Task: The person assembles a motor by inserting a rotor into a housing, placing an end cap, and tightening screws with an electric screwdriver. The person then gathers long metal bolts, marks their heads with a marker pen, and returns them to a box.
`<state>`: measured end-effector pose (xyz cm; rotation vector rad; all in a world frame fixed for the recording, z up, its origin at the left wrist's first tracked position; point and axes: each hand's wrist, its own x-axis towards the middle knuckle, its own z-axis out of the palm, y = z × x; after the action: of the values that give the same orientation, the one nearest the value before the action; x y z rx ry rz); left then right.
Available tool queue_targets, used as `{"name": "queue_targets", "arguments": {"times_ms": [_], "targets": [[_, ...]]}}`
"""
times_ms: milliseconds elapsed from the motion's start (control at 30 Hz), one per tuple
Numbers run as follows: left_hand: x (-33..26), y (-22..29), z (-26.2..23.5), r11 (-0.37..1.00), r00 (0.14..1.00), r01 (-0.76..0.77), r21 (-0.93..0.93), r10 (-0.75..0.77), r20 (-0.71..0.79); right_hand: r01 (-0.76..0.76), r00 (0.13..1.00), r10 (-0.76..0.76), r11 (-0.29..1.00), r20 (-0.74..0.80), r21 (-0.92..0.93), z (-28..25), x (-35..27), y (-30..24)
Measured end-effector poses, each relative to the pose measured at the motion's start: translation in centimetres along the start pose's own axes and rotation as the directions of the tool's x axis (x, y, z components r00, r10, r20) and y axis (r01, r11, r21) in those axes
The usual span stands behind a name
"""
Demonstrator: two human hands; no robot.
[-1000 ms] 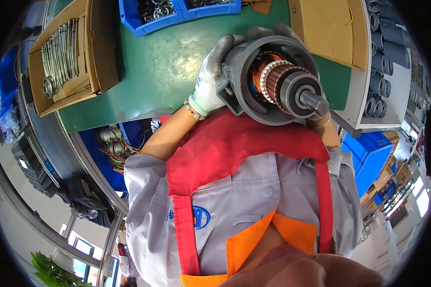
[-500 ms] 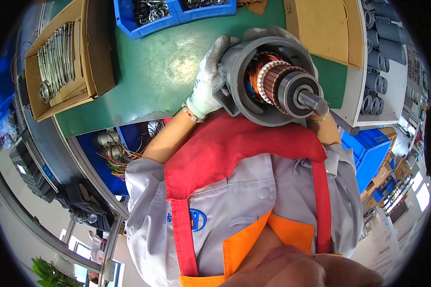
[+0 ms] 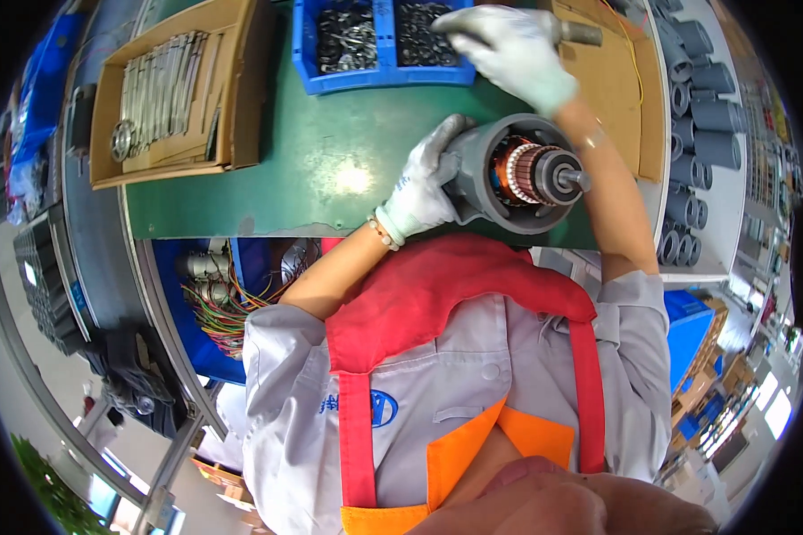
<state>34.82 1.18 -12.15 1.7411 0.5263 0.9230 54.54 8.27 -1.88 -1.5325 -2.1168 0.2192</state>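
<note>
My left hand [image 3: 424,183], in a white glove with grey fingertips, is closed on the left side of a grey motor housing [image 3: 473,183]. Inside the housing sits an armature with copper windings, a ribbed commutator [image 3: 531,171], a bearing and a steel shaft end pointing right. My gloved right hand [image 3: 513,53] is away from the housing, its fingers stretched left over the right compartment of a blue parts bin [image 3: 348,86]. Small dark ring-like metal parts [image 3: 424,40] fill that compartment. A short metal cylinder [image 3: 582,34] shows beside my right hand; whether the hand touches it is unclear.
A cardboard box [image 3: 232,107] with several slim metal rods stands at the left of the green table [image 3: 312,169]. Cardboard [image 3: 633,125] with a yellow wire lies at the right. Beyond it, a white shelf [image 3: 723,214] holds several grey cylinders. Coloured wires [image 3: 219,308] hang below the table edge.
My right hand has let go of the motor housing and moved up to the blue bin. My left hand still holds the housing. The whole view has shifted, showing more of the bin.
</note>
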Motion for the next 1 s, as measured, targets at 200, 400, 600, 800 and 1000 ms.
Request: {"name": "queue_targets", "arguments": {"times_ms": [200, 400, 600, 800, 1000], "targets": [[-7.0, 3.9, -7.6, 0.971, 0.982, 0.183, 0.154, -0.171, -0.083, 0.181, 0.901, 0.091, 0.809, 0.424, -0.558, 6.4, 4.5, 1.1], [-21.3, 3.6, -22.4, 0.809, 0.477, 0.516, 0.282, 0.002, -0.879, 0.076, 0.976, 0.044, 0.851, 0.215, -0.52, 6.0, 2.6, 3.8], [-33.7, 1.9, -34.8, 0.649, 0.018, 0.759, 0.056, 0.065, -0.998, 0.048, 0.976, 0.03, 0.936, 0.216, -0.349, 5.7, 3.2, 4.3], [-28.5, -5.7, -35.3, -0.46, 0.28, 0.694, 0.554, -0.536, -0.796, 0.236, 0.966, -0.182, 0.911, 0.186, -0.337, 6.1, 2.7, 5.6], [-28.2, -10.0, -34.6, -0.593, 0.024, 0.729, 0.342, -0.477, -0.879, -0.015, 0.969, 0.06, 0.983, 0.238, -0.185, 3.3, 1.6, 1.3]]}}
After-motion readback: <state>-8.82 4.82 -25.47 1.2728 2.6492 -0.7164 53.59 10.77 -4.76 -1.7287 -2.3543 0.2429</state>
